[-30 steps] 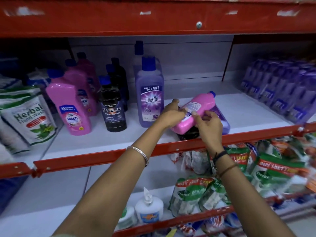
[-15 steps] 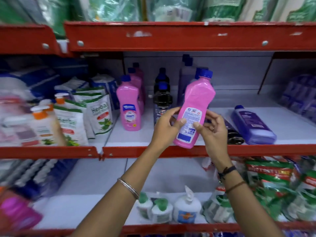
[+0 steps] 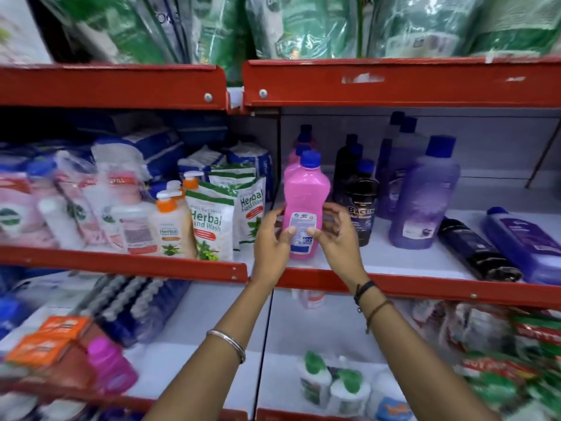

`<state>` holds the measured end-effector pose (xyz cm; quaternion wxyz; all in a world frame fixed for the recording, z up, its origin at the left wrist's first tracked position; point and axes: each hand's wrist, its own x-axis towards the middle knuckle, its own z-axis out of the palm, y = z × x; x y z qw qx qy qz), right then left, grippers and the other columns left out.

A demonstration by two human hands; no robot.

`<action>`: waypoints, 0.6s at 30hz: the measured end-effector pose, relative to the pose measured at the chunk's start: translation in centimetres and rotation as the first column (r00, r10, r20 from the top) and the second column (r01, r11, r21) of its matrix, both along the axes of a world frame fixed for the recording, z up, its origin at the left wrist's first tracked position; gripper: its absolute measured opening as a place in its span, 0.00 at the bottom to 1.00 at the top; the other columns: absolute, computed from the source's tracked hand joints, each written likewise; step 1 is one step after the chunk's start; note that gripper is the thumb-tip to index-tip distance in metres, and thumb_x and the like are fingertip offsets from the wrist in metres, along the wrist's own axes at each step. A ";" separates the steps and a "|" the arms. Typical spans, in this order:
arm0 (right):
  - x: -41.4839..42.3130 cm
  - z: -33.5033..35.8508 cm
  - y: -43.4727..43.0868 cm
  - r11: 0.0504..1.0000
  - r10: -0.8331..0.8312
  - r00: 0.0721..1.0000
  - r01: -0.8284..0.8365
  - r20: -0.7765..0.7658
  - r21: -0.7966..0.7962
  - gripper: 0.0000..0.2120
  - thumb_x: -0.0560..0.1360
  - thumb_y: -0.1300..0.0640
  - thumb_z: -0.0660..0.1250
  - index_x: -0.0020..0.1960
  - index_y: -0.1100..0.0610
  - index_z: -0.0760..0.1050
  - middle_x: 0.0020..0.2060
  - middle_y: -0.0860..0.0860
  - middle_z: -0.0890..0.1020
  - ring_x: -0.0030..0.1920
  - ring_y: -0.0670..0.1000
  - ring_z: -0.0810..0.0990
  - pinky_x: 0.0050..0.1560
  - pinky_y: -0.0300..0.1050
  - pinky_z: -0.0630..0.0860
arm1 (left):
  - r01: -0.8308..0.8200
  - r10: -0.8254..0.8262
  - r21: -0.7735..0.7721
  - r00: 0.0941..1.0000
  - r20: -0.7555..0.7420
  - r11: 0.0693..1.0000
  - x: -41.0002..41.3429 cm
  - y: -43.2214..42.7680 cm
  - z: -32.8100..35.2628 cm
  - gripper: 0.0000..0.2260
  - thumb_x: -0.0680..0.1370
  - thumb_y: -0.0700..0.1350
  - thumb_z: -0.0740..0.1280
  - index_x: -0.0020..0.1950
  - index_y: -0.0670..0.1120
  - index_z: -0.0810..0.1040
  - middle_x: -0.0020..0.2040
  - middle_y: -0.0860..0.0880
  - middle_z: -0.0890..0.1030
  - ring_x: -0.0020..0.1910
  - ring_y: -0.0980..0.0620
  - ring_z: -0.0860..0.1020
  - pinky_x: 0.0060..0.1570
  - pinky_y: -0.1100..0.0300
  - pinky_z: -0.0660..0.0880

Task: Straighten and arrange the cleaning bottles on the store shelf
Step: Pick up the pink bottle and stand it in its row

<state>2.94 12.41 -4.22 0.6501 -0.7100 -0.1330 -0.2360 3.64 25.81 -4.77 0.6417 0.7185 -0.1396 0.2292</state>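
A: Hands first. State?

B: Left hand and right hand flank the pink bottle, one on each side. Both thumbs press the rear label low on the bottle; the other fingers are spread loosely, some lifted off. So: a light two-handed hold on the pink bottle.

A: Bottle attitude and position?

B: Upright, blue cap at 12 o'clock, label side facing the camera. Base sits at the front of the white shelf, just behind the red lip. Cannot tell whether the base is fully down.

A: Neighbours?

B: More pink bottles line up directly behind it, toward 12 o'clock. At 3 o'clock, just beside the right hand, an upright black bottle, more black ones behind. Further toward 3 o'clock, a tall purple bottle stands upright. Beyond it, two lie flat: a fallen black bottle and a fallen purple bottle, side by side, caps pointing to the back.

A: Other side?

B: At 9 o'clock, across the shelf divider, herbal hand wash pouches.
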 end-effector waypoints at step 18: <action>1.0 -2.2 0.9 0.993 -0.007 0.997 -0.003 -0.083 -0.120 0.16 0.70 0.52 0.71 0.56 0.51 0.74 0.53 0.49 0.81 0.53 0.44 0.81 0.51 0.38 0.78 | 0.098 -0.090 0.072 0.990 -0.108 0.993 1.8 1.5 -1.9 0.17 0.80 0.43 0.60 0.69 0.51 0.66 0.64 0.54 0.72 0.64 0.54 0.72 0.63 0.56 0.70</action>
